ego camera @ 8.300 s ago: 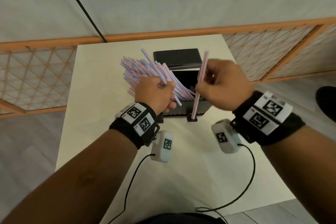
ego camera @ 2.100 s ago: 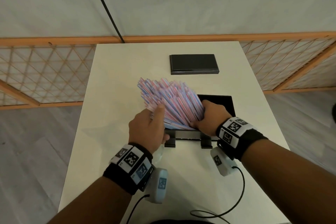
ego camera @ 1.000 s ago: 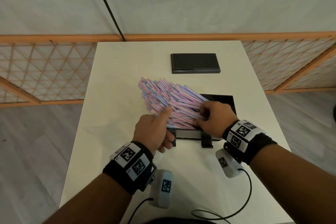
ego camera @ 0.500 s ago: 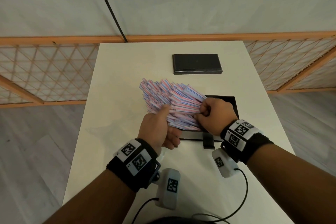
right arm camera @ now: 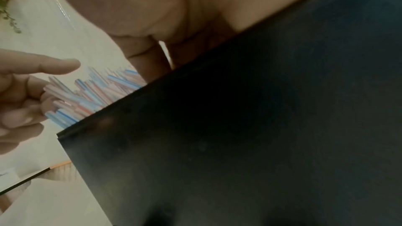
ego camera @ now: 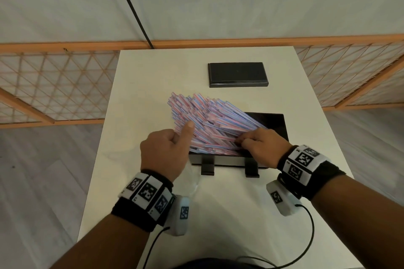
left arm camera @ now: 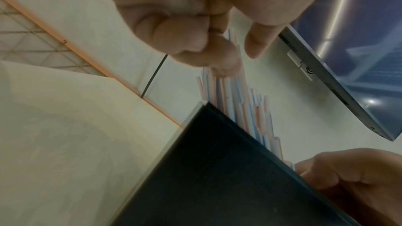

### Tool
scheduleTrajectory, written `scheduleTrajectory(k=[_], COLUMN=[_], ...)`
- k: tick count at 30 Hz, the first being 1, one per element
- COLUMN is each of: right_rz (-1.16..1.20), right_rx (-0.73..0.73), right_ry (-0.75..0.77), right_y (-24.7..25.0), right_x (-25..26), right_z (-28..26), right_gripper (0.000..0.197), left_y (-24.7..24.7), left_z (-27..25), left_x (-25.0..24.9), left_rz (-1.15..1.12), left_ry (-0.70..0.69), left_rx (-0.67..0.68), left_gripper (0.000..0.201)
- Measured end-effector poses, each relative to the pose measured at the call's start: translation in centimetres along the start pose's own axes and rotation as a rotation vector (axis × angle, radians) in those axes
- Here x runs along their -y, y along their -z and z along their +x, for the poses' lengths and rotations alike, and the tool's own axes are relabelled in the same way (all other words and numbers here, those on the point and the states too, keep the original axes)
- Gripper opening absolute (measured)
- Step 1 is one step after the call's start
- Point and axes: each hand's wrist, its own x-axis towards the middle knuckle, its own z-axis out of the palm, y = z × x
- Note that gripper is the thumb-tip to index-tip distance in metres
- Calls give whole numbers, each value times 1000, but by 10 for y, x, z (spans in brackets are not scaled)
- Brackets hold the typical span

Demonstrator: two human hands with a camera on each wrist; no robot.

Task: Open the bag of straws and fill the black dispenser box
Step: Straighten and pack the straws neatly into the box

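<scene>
Step in hand: I judge I am settling the straws (ego camera: 205, 124) down into the black dispenser box (ego camera: 277, 123); the bag seems already off them.
My left hand (ego camera: 164, 153): forefinger stretched out against the left flank of the bundle, the other fingers curled into the palm. It steadies and grips nothing.
My right hand (ego camera: 261, 145): fingertips bent down among the straws at the box's near rim. Whether they pinch a few or only press them, I cannot tell.
Where the straws are: their lower ends sit inside the box, which stands near the table's (ego camera: 135, 98) front right part. The rest leans out over the box's left edge, fanning toward the table's left side.
How they look: thin tubes striped red, blue and white, their tips stepped and uneven, some crossing one another.
Doing it well: I would push the leaning flank rightward with the left forefinger while the right fingers comb the crossed straws parallel. Then I would lower them flat along the length of the box, a layer at a time.
Risk: pressed too hard, these light tubes could kink or spring over the left edge onto the table.
Lid (ego camera: 237, 74): lies flat toward the table's far edge, well apart from the box.
</scene>
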Motion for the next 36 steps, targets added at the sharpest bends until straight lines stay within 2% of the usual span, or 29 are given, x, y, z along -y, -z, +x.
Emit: scheduleTrajectory(k=[3, 5, 8, 12, 15, 18, 21, 26, 29, 32, 34, 36], right_rz=[-48, -101, -85, -67, -73, -59, -65, -142, -199, -210, -232, -249], right_rx=[87, 132, 127, 141, 157, 167, 207, 229, 175, 79, 48, 28], right_ry=[9, 39, 50, 69, 104, 177, 224, 238, 251, 286, 311, 325], right_y=[1, 0, -2, -4, -7, -10, -16, -19, -21, -26, -28, -30], right_x=[3, 7, 13, 15, 16, 15, 15, 16, 17, 14, 13, 13], right_z=[1, 0, -2, 2, 3, 5, 6, 7, 7, 11, 12, 11], right_gripper=[32, 30, 27, 26, 29, 48, 66, 58, 68, 67, 68, 59], left_y=[1, -2, -10, -15, -15, -14, -20, -26, -29, -30, -26, -19], left_z=[-3, -4, -10, -17, -16, -16, -16, -17, -17, -18, -17, -16], left_x=[-5, -2, 0, -8, -12, -15, -18, -19, -19, -22, -23, -22], left_rz=[26, 13, -83, -163, -183, -221, -283, -324, -390, -521, -414, -140], left_ry=[5, 55, 131, 148, 148, 184, 263, 309, 326, 394, 354, 159], left_rx=[-13, 10, 101, 145, 170, 191, 234, 256, 255, 304, 347, 327], left_gripper=[70, 63, 63, 51, 61, 70, 68, 66, 69, 74, 74, 74])
